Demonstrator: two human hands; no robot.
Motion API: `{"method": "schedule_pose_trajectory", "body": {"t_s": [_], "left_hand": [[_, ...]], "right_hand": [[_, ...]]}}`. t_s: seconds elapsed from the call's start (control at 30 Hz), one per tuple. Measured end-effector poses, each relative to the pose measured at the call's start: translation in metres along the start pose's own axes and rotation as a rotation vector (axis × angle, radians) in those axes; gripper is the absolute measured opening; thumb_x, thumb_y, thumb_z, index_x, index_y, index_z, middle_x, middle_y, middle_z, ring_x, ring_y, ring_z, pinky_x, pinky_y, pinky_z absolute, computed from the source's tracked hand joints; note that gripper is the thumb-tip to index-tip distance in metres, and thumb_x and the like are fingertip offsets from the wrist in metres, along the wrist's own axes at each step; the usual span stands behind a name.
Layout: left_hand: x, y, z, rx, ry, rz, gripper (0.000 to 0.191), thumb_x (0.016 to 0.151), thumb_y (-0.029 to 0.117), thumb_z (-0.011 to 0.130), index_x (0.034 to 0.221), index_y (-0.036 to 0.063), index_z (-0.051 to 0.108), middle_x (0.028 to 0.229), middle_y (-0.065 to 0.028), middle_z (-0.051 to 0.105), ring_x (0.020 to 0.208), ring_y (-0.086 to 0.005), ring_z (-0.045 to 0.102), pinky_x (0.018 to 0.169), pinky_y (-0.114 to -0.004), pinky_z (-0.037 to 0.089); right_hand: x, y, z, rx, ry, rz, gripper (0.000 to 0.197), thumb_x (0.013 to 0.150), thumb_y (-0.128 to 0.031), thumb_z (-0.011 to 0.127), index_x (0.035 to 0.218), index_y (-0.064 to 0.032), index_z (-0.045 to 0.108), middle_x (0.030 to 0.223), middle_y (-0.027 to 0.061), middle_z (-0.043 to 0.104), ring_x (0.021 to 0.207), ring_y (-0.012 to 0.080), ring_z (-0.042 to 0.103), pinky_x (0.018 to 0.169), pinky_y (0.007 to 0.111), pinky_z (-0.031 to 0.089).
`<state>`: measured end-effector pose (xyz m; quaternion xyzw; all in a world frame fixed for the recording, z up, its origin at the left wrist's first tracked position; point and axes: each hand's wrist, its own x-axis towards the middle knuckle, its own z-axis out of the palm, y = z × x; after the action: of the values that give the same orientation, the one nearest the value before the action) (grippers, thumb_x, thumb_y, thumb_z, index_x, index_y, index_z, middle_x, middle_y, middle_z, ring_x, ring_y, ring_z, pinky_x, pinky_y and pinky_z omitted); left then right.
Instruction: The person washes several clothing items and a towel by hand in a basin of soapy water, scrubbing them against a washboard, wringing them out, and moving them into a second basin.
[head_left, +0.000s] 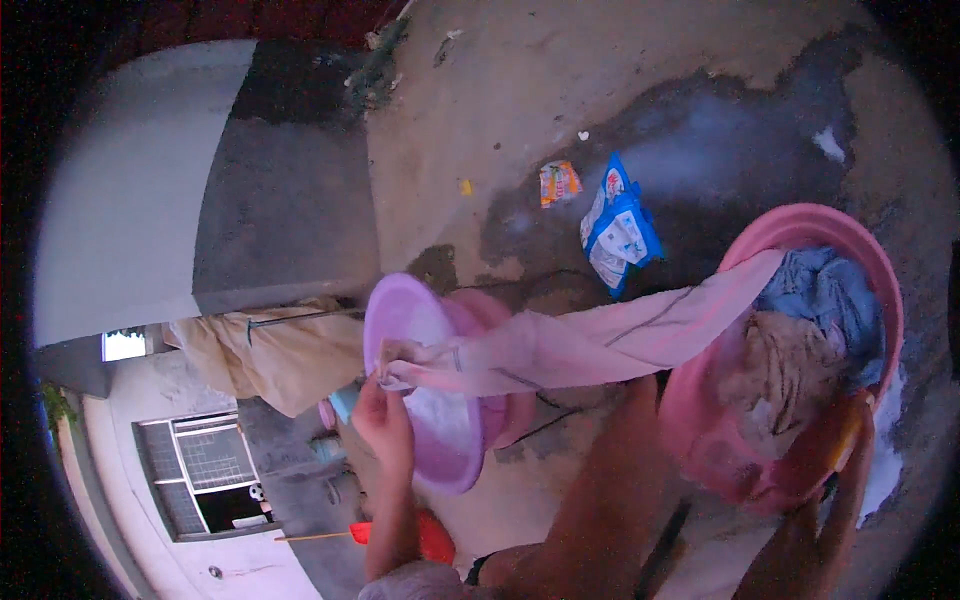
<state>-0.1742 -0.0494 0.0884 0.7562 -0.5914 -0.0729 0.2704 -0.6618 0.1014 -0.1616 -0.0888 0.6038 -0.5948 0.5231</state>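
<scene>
My left hand (382, 420) pinches the end of a long, light pink cloth (577, 345). The cloth stretches from my fingers, over a purple plastic basin (454, 469), to a pink plastic tub (889, 277) on the right. In the tub lie a bunched blue garment (832, 300) and a brownish cloth (787, 367). Against the tub's near right rim, my right hand (861, 442) grips a yellow-orange object (846, 435), whose kind I cannot make out. White suds or water show inside the purple basin.
A blue and white plastic packet (619, 232) and an orange packet (559, 184) lie on wet concrete (697, 150). Suds (881, 457) lie beside the tub. A red dustpan-like thing (431, 536) is near my left arm. A tan sheet (285, 356) drapes by the wall.
</scene>
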Motion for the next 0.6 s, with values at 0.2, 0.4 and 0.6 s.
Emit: {"method": "schedule_pose_trajectory", "body": {"t_s": [0.2, 0.4, 0.6], "left_hand": [[-0.001, 0.002, 0.012, -0.453, 0.093, -0.181, 0.012, 0.079, 0.001, 0.051, 0.088, -0.0028, 0.057, 0.083, -0.0061, 0.060, 0.074, -0.0128, 0.058, 0.067, -0.025, 0.048], [-0.008, -0.043, 0.021, -1.334, 0.041, -0.640, 0.039, 0.082, 0.014, 0.055, 0.117, 0.0048, 0.041, 0.117, -0.0107, 0.047, 0.110, -0.0248, 0.045, 0.092, -0.038, 0.038], [0.002, -0.023, 0.003, -1.794, -0.227, -0.353, 0.037, 0.080, 0.030, 0.058, 0.106, 0.0074, 0.046, 0.123, -0.0116, 0.042, 0.116, -0.0305, 0.038, 0.097, -0.044, 0.028]], "right_hand": [[0.023, 0.020, -0.005, -0.318, 0.022, -0.034, 0.041, 0.073, -0.015, 0.058, 0.111, -0.0043, 0.049, 0.109, 0.0138, 0.052, 0.096, 0.0264, 0.052, 0.081, 0.033, 0.042], [0.054, 0.033, -0.014, -1.474, -0.134, -0.315, 0.040, 0.071, -0.010, 0.059, 0.109, -0.0038, 0.050, 0.109, 0.0153, 0.052, 0.096, 0.0280, 0.053, 0.080, 0.034, 0.043], [-0.025, -0.122, 0.264, -1.157, -0.835, -0.501, 0.030, 0.073, -0.004, 0.055, 0.103, -0.0035, 0.052, 0.105, 0.0139, 0.054, 0.094, 0.0260, 0.054, 0.079, 0.035, 0.044]]}}
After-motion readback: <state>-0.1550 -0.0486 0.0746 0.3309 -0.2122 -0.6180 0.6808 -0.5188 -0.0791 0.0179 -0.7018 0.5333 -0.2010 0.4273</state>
